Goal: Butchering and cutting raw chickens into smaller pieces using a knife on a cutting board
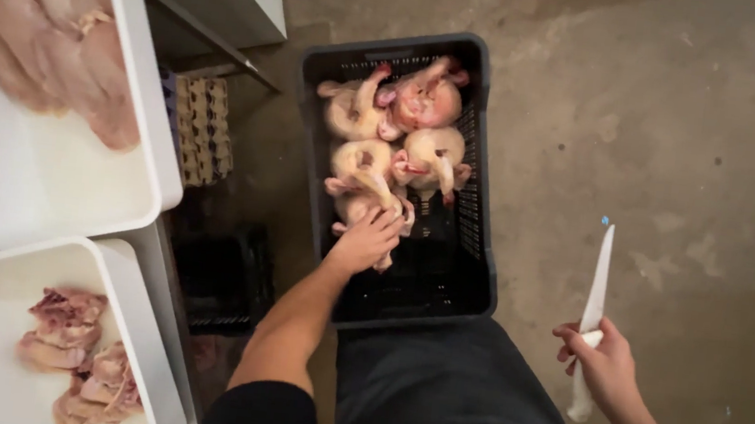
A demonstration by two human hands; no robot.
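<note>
My left hand (365, 241) reaches down into a black plastic crate (476, 250) on the floor and closes on the nearest of several raw plucked chickens (362, 203). More whole chickens (420, 114) fill the far half of the crate. My right hand (603, 362) is held out to the right over the concrete floor, gripping a white-handled knife (595, 296) with its blade pointing up and away.
At the left a white tub (141, 103) holds pale chicken breast pieces, and a second white tub (129, 307) below it holds darker meat scraps. Egg cartons (204, 128) and a dark crate (226, 276) sit under the table edge. My dark trouser leg (451, 397) is below.
</note>
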